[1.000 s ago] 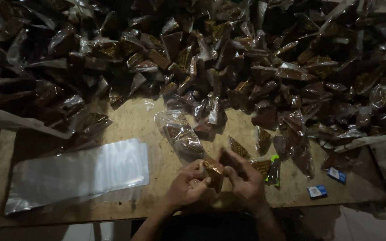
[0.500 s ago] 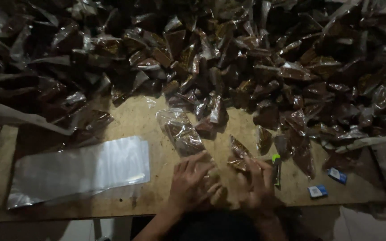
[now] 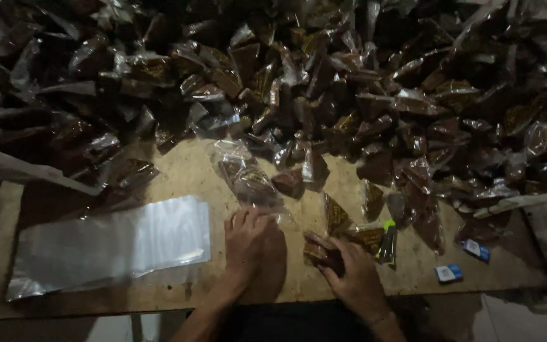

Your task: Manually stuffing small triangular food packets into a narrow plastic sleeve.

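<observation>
My left hand [image 3: 248, 244] lies palm down on the wooden table [image 3: 178, 174], fingers spread, with the fingertips at the near edge of a clear plastic packet [image 3: 246, 176] of brown contents. My right hand [image 3: 354, 278] is closed on a small dark brown packet [image 3: 320, 248] just above the table's front edge. Beside that hand lie two more small brown packets [image 3: 335, 215] and a dark lighter with a green top [image 3: 387, 242].
A large heap of dark brown plastic-wrapped packets [image 3: 349, 82] fills the back and right of the table. A flat stack of clear plastic bags [image 3: 115, 244] lies at the front left. Two small blue boxes [image 3: 449, 273] sit at the front right. A pale stick [image 3: 523, 201] rests at the right.
My hands, held together on one packet a second ago, have parted. The left hand moved left and forward and flattened on the table; the right keeps the brown packet.
</observation>
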